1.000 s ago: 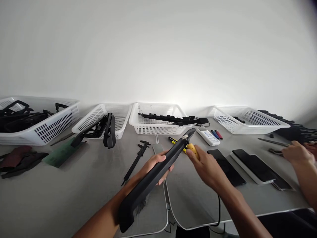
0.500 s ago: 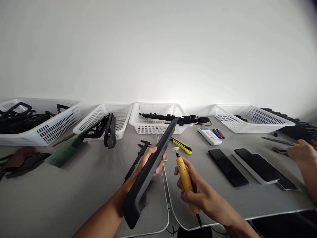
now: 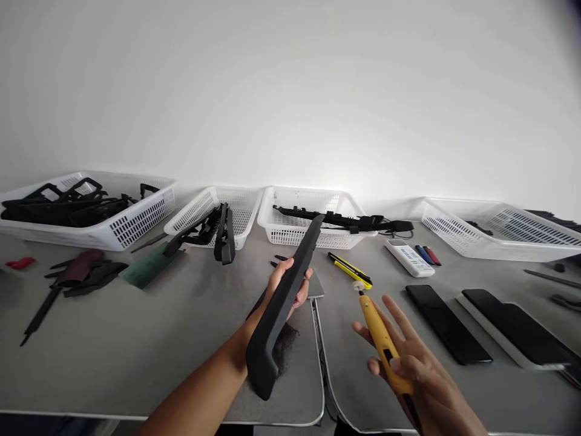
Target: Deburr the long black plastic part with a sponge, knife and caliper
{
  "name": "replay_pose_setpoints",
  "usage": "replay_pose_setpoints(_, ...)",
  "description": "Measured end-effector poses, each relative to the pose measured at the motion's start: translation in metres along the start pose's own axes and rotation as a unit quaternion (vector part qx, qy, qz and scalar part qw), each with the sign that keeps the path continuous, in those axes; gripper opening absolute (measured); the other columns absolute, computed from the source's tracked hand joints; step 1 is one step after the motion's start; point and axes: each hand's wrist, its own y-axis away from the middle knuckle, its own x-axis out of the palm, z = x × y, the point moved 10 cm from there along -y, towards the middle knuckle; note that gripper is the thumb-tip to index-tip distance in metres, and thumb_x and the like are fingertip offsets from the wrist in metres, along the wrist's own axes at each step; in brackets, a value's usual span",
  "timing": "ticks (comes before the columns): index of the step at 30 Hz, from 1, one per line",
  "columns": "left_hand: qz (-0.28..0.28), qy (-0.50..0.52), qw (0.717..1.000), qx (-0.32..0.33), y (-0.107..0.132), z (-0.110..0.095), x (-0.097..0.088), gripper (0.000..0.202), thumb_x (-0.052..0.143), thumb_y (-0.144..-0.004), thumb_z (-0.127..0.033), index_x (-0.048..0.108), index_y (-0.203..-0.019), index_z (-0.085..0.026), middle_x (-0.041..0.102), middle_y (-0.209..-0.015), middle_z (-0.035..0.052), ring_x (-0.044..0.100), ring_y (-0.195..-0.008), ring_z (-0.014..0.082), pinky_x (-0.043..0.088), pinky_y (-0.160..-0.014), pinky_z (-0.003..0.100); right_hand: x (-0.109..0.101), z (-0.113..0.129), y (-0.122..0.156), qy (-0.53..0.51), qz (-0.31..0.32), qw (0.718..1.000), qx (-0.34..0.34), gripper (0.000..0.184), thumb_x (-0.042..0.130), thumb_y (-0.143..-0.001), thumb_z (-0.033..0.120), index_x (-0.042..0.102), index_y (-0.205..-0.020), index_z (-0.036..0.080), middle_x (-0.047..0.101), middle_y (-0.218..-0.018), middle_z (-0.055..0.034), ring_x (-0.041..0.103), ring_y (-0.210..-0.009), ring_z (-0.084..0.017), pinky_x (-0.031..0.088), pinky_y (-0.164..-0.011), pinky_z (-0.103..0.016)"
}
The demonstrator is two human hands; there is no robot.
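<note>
The left hand (image 3: 275,281) is wrapping round the black part (image 3: 282,306), thumb on one side and fingers on the other, and is holding it aslant above the counter (image 3: 136,351); the right hand (image 3: 424,360) is pinching the yellow tool (image 3: 376,327) with its thumb against the fingers and palm, two fingers spreading away from it, while the tool's pale tip is overlapping the end of the knife (image 3: 347,268) in this view. The counter is showing a dull grey, scuffed top, split by a seam (image 3: 319,339) with metal edging; dark dust (image 3: 285,348) is lying below the part. A plain whitish wall (image 3: 290,103) is rising behind, brighter about the middle and greyer toward the sides; along its foot four white baskets (image 3: 313,236) are standing in a row, black pieces (image 3: 224,236) jutting over some rims. Phones (image 3: 447,324) are lying right of the tool, a white box (image 3: 410,257) behind them; a green sheet (image 3: 147,266) and a brown roll (image 3: 82,269) are resting toward the left.
</note>
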Motion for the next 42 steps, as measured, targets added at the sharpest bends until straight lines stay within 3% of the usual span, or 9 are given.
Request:
replay_pose_setpoints(12, -0.015, -0.087, 0.996, -0.015, 0.004, -0.002, -0.002, 0.051, 0.04, -0.102, -0.058, 0.067, -0.093, -0.016, 0.047, -0.052, -0.0029, 0.033, -0.043, 0.0093, 0.028, -0.047, 0.024, 0.03, 0.014, 0.002, -0.007, 0.019, 0.998, -0.061, 0.087, 0.067, -0.081, 0.033, 0.041, -0.164, 0.034, 0.059, -0.149, -0.0182, 0.068, -0.082, -0.024, 0.044, -0.038, -0.026)
replay_pose_setpoints(16, -0.004, -0.091, 0.996, -0.009, 0.003, -0.002, 0.0, 0.051, 0.041, -0.102, -0.058, 0.067, -0.093, -0.016, 0.047, -0.052, -0.0033, 0.031, -0.043, 0.0093, 0.027, -0.046, 0.024, 0.021, 0.019, -0.005, 0.109, -0.031, 0.982, -0.152, 0.085, 0.069, -0.087, 0.04, 0.034, -0.164, 0.043, 0.043, -0.166, -0.0144, 0.07, -0.073, -0.021, 0.051, -0.038, -0.03)
replay_pose_setpoints(18, -0.007, -0.07, 0.998, 0.003, 0.0, -0.003, -0.002, 0.046, 0.044, -0.1, -0.055, 0.066, -0.089, -0.017, 0.049, -0.054, -0.0028, 0.032, -0.042, 0.0089, 0.026, -0.044, 0.025, 0.015, 0.014, -0.016, 0.257, -0.053, 0.947, -0.187, 0.078, 0.071, -0.087, 0.043, 0.043, -0.16, 0.038, 0.042, -0.167, -0.0148, 0.073, -0.077, -0.023, 0.054, -0.041, -0.033)
replay_pose_setpoints(20, -0.014, -0.049, 0.999, 0.015, -0.003, -0.004, -0.005, 0.042, 0.048, -0.098, -0.054, 0.064, -0.087, -0.017, 0.052, -0.058, -0.0017, 0.035, -0.041, 0.0084, 0.026, -0.043, 0.025, 0.014, 0.004, -0.029, 0.414, -0.05, 0.885, -0.209, 0.064, 0.065, -0.091, 0.035, 0.053, -0.153, 0.032, 0.056, -0.157, -0.0121, 0.073, -0.108, -0.031, 0.064, -0.069, -0.041)
replay_pose_setpoints(23, -0.018, -0.047, 0.998, 0.024, -0.005, -0.004, -0.008, 0.041, 0.051, -0.096, -0.055, 0.063, -0.086, -0.017, 0.055, -0.061, -0.0005, 0.037, -0.041, 0.0083, 0.025, -0.042, 0.025, 0.019, -0.007, -0.041, 0.54, -0.024, 0.796, -0.271, 0.062, 0.05, -0.094, 0.02, 0.054, -0.155, 0.03, 0.056, -0.158, -0.0073, 0.056, -0.141, -0.03, 0.054, -0.11, -0.049)
replay_pose_setpoints(29, -0.005, -0.03, 0.999, 0.037, -0.006, -0.005, -0.008, 0.039, 0.052, -0.099, -0.052, 0.064, -0.085, -0.017, 0.056, -0.063, -0.0001, 0.039, -0.043, 0.0085, 0.029, -0.043, 0.024, 0.045, -0.009, -0.027, 0.619, -0.034, 0.71, -0.334, 0.048, 0.05, -0.097, 0.022, 0.064, -0.143, 0.027, 0.064, -0.151, -0.0079, 0.056, -0.131, -0.036, 0.049, -0.106, -0.059)
replay_pose_setpoints(34, -0.016, -0.012, 0.999, 0.048, -0.008, -0.009, -0.012, 0.039, 0.053, -0.099, -0.05, 0.065, -0.085, -0.016, 0.058, -0.07, 0.0013, 0.041, -0.046, 0.0078, 0.033, -0.044, 0.023, 0.111, -0.024, 0.002, 0.581, 0.037, 0.733, -0.351, 0.026, 0.073, -0.094, 0.034, 0.074, -0.119, 0.028, 0.077, -0.115, -0.0091, 0.061, -0.113, -0.037, 0.05, -0.094, -0.052)
replay_pose_setpoints(37, -0.029, 0.019, 0.998, 0.054, -0.007, -0.012, -0.013, 0.038, 0.053, -0.1, -0.049, 0.064, -0.083, -0.016, 0.058, -0.073, 0.0012, 0.041, -0.047, 0.0069, 0.035, -0.045, 0.021, 0.132, -0.045, -0.005, 0.565, 0.111, 0.763, -0.293, 0.008, 0.075, -0.087, 0.019, 0.074, -0.091, 0.025, 0.076, -0.095, -0.0056, 0.064, -0.098, -0.033, 0.051, -0.085, -0.046)
replay_pose_setpoints(42, -0.036, 0.095, 0.993, 0.063, -0.007, -0.018, -0.011, 0.036, 0.055, -0.1, -0.046, 0.056, -0.079, -0.018, 0.055, -0.076, 0.0001, 0.04, -0.047, 0.0064, 0.037, -0.043, 0.02, 0.08, -0.007, -0.015, 0.388, -0.02, 0.885, -0.258, 0.016, 0.059, -0.1, 0.031, 0.068, -0.09, 0.022, 0.073, -0.084, -0.0038, 0.066, -0.076, -0.023, 0.051, -0.068, -0.034)
